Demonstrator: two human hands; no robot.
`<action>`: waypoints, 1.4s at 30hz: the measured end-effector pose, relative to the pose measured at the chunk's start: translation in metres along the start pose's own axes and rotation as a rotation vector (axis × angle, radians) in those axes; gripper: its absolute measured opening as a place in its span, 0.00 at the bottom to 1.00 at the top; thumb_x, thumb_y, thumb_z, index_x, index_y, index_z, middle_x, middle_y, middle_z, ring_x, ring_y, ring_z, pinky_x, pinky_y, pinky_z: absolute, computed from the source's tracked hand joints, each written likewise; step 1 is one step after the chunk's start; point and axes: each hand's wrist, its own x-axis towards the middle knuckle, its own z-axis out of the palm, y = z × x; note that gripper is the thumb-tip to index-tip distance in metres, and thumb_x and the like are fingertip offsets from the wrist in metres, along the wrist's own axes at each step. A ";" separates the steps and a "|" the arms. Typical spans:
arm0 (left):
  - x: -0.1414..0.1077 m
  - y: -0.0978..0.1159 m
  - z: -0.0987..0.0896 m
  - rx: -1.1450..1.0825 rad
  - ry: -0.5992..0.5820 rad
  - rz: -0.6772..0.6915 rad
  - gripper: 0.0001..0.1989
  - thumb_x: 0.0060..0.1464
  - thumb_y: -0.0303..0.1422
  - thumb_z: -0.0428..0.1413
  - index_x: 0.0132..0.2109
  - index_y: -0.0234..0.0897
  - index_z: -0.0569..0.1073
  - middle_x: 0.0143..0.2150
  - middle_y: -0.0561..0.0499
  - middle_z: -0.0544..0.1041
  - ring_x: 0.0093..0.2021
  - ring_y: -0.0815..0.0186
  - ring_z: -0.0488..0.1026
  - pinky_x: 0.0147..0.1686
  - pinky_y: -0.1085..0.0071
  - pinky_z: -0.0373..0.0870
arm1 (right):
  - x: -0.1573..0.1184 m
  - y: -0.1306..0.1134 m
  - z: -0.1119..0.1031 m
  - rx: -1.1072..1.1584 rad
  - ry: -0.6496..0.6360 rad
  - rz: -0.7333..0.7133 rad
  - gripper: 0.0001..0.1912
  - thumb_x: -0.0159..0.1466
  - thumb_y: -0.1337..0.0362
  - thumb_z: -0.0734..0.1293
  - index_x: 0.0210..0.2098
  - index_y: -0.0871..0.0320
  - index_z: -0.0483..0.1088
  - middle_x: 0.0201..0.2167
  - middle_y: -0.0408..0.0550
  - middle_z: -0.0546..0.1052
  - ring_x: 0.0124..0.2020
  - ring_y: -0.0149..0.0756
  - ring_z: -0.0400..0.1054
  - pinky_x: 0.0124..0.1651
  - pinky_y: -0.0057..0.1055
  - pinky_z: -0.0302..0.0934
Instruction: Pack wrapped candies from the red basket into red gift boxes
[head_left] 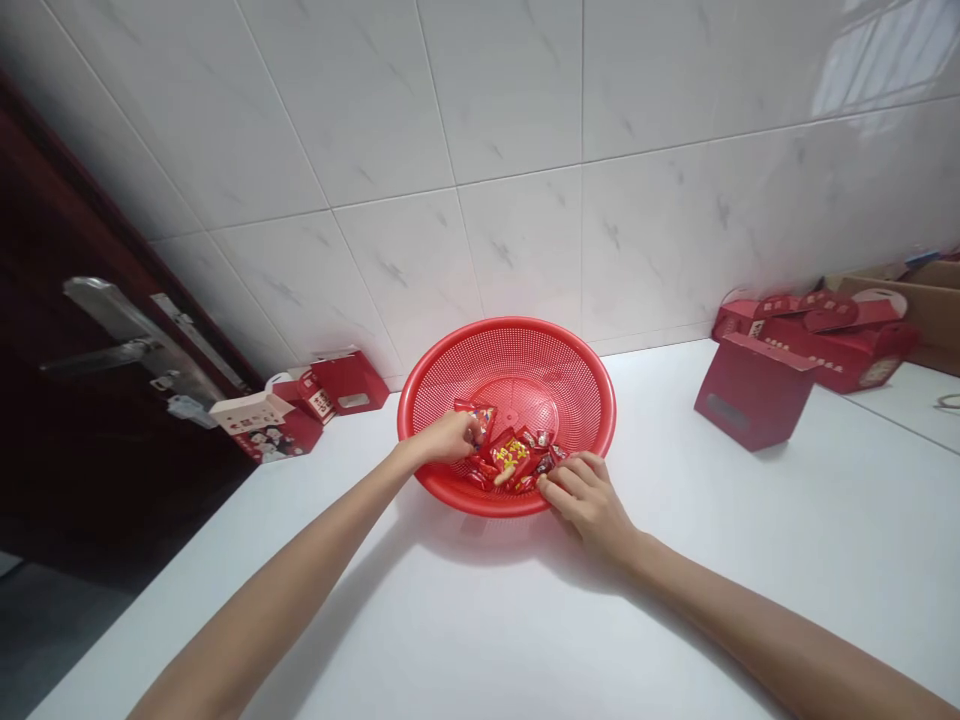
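A round red plastic basket (510, 328) with perforated walls stands on the white table. Small red-wrapped candies (512, 456) lie in its near side, one packet with yellow print among them. My left hand (448, 436) reaches in over the left rim, its fingers closed on a shiny red candy packet (484, 418). At the near right rim, my right hand (589, 502) has its fingers curled over the edge, close beside the candies; its fingertips are partly hidden.
Red gift boxes (277, 425) stand at the left, near a dark door with a metal handle (112, 350). At the right are an upright red box (754, 395), more red boxes (817, 335) and a brown cardboard carton (934, 310). A tiled wall (517, 240) rises behind.
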 end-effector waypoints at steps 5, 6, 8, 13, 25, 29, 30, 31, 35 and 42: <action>-0.008 0.009 -0.005 0.101 -0.115 0.026 0.15 0.54 0.43 0.57 0.39 0.36 0.79 0.36 0.47 0.80 0.35 0.60 0.74 0.31 0.70 0.62 | 0.001 0.000 -0.001 0.007 -0.003 -0.011 0.11 0.70 0.74 0.58 0.40 0.59 0.72 0.32 0.48 0.76 0.37 0.36 0.66 0.51 0.38 0.57; -0.010 0.014 -0.004 0.132 -0.123 0.019 0.18 0.54 0.47 0.57 0.39 0.36 0.79 0.36 0.46 0.80 0.34 0.59 0.74 0.30 0.69 0.62 | 0.001 0.000 -0.001 0.002 0.000 -0.013 0.11 0.70 0.74 0.58 0.40 0.59 0.72 0.32 0.48 0.76 0.37 0.36 0.65 0.51 0.38 0.57; -0.011 0.025 0.001 0.205 -0.129 0.002 0.21 0.53 0.50 0.58 0.39 0.36 0.80 0.38 0.44 0.81 0.35 0.57 0.75 0.30 0.69 0.62 | 0.001 0.000 0.000 -0.008 0.001 -0.016 0.11 0.70 0.73 0.58 0.41 0.59 0.72 0.33 0.48 0.76 0.37 0.37 0.65 0.52 0.38 0.56; -0.008 0.042 0.017 0.298 -0.184 0.008 0.11 0.53 0.39 0.60 0.37 0.35 0.80 0.37 0.42 0.82 0.36 0.56 0.77 0.29 0.69 0.63 | 0.001 0.000 0.001 -0.015 -0.001 -0.041 0.11 0.70 0.74 0.58 0.41 0.59 0.71 0.32 0.49 0.76 0.38 0.37 0.65 0.52 0.39 0.57; 0.007 0.017 -0.025 0.162 -0.002 0.199 0.14 0.48 0.27 0.60 0.44 0.38 0.82 0.41 0.48 0.80 0.44 0.58 0.75 0.39 0.71 0.67 | -0.002 0.000 0.000 0.010 -0.017 -0.006 0.12 0.68 0.74 0.58 0.43 0.58 0.71 0.33 0.48 0.76 0.37 0.38 0.65 0.52 0.40 0.56; 0.026 0.051 -0.016 0.124 0.014 0.312 0.21 0.57 0.39 0.58 0.57 0.41 0.75 0.55 0.43 0.73 0.51 0.57 0.73 0.45 0.68 0.69 | -0.001 -0.001 -0.001 0.018 -0.004 -0.020 0.11 0.67 0.75 0.59 0.43 0.59 0.70 0.33 0.49 0.76 0.37 0.38 0.65 0.52 0.39 0.56; 0.030 0.061 -0.010 0.117 0.001 0.339 0.22 0.58 0.42 0.57 0.58 0.41 0.74 0.56 0.42 0.72 0.52 0.56 0.72 0.45 0.67 0.69 | -0.001 -0.001 -0.001 0.020 0.000 -0.025 0.12 0.67 0.76 0.59 0.42 0.59 0.70 0.33 0.49 0.76 0.37 0.38 0.65 0.51 0.39 0.56; 0.034 0.071 -0.004 0.132 -0.026 0.345 0.24 0.59 0.45 0.57 0.58 0.41 0.73 0.57 0.40 0.71 0.54 0.54 0.72 0.46 0.66 0.70 | -0.001 -0.001 -0.001 0.021 0.002 -0.027 0.11 0.67 0.76 0.58 0.42 0.59 0.70 0.33 0.49 0.76 0.38 0.38 0.65 0.52 0.40 0.56; 0.041 0.094 0.014 0.315 -0.098 0.324 0.20 0.57 0.40 0.60 0.57 0.43 0.75 0.65 0.37 0.64 0.63 0.46 0.64 0.54 0.56 0.68 | -0.002 -0.001 0.000 0.008 0.002 -0.031 0.11 0.67 0.75 0.58 0.41 0.60 0.70 0.34 0.50 0.76 0.38 0.39 0.64 0.53 0.41 0.55; 0.046 0.051 -0.002 0.266 -0.036 0.246 0.23 0.52 0.34 0.63 0.56 0.42 0.75 0.60 0.41 0.71 0.56 0.51 0.72 0.49 0.64 0.71 | -0.003 -0.002 0.000 -0.008 -0.032 -0.011 0.11 0.67 0.74 0.59 0.42 0.58 0.71 0.33 0.49 0.75 0.38 0.39 0.65 0.53 0.41 0.56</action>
